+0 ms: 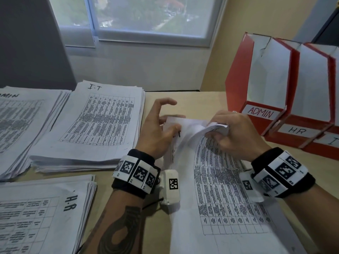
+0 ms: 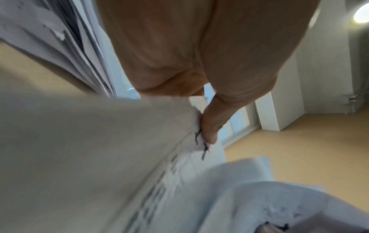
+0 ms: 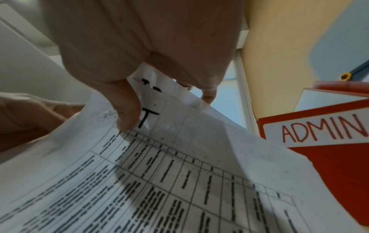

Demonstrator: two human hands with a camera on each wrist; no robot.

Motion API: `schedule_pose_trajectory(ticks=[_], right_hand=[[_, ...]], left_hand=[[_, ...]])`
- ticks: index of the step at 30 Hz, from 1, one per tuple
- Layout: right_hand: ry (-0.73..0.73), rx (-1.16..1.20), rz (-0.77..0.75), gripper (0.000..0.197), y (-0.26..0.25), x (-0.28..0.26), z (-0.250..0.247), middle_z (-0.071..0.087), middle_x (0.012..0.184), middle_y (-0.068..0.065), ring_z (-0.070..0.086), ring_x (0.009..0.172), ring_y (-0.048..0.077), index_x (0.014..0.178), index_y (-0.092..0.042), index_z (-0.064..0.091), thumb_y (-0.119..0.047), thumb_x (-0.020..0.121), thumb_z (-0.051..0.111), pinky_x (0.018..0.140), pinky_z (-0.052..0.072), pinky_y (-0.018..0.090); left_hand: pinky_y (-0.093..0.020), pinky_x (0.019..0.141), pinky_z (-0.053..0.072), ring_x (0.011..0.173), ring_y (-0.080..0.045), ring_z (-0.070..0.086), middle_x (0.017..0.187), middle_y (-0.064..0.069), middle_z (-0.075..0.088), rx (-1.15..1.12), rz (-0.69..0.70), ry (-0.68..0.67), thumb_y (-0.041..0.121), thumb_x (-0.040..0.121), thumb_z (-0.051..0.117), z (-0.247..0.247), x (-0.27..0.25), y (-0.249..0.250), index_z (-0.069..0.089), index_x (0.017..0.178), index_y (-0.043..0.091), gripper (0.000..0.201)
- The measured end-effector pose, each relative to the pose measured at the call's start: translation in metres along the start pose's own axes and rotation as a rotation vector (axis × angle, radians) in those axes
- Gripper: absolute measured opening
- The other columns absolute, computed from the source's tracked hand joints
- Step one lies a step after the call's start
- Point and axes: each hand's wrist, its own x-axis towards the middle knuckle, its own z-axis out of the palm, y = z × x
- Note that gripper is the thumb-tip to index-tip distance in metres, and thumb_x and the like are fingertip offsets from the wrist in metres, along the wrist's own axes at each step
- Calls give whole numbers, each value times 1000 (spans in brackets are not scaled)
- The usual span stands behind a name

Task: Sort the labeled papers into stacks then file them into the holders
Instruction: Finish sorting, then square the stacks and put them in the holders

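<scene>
A printed table sheet [image 1: 222,189] tops the loose pile in front of me. My right hand [image 1: 218,131] grips its curled far edge; the right wrist view shows that hand [image 3: 167,102] with its thumb [image 3: 127,113] beside a handwritten "T" on the sheet [image 3: 179,173]. My left hand [image 1: 172,123] pinches the pile's far left corner, thumb on top and index finger raised; the left wrist view shows its thumb [image 2: 208,127] pressing on the paper [image 2: 211,154]. Three sorted stacks lie to the left: ADMIN [image 1: 20,125], I-T [image 1: 95,121], H-R [image 1: 36,217].
Red holders stand at the right, labeled ADMIN [image 1: 260,112], HR [image 1: 297,130] and a third [image 1: 332,142] cut off by the frame, each with white paper inside. A window and wall lie beyond the desk's [image 1: 183,96] far edge.
</scene>
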Motion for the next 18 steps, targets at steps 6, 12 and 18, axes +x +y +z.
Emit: schedule_pose_trajectory(ticks=[6, 12, 18], right_hand=[[15, -30, 11, 14, 2, 2, -6, 70, 83, -13, 67, 74, 8, 81, -20, 79, -6, 83, 82, 67, 57, 41], [19, -1, -12, 20, -2, 5, -1, 69, 81, -10, 67, 73, 13, 76, -19, 77, 1, 82, 78, 66, 56, 43], [44, 7, -2, 22, -5, 3, -2, 68, 90, -6, 65, 79, 12, 92, -14, 78, 0, 77, 87, 68, 54, 30]], left_hand=[[-33, 93, 59, 101, -6, 72, 104, 15, 78, 182, -10, -84, 13, 94, 71, 1, 0, 1, 82, 94, 31, 21], [-26, 91, 58, 98, 2, 73, 104, 11, 80, 238, -26, -156, 38, 94, 75, 2, -2, 7, 82, 109, 22, 23], [-17, 79, 54, 86, 2, 74, 92, 10, 81, 285, 8, -19, 29, 93, 77, 4, 3, 0, 85, 97, 21, 13]])
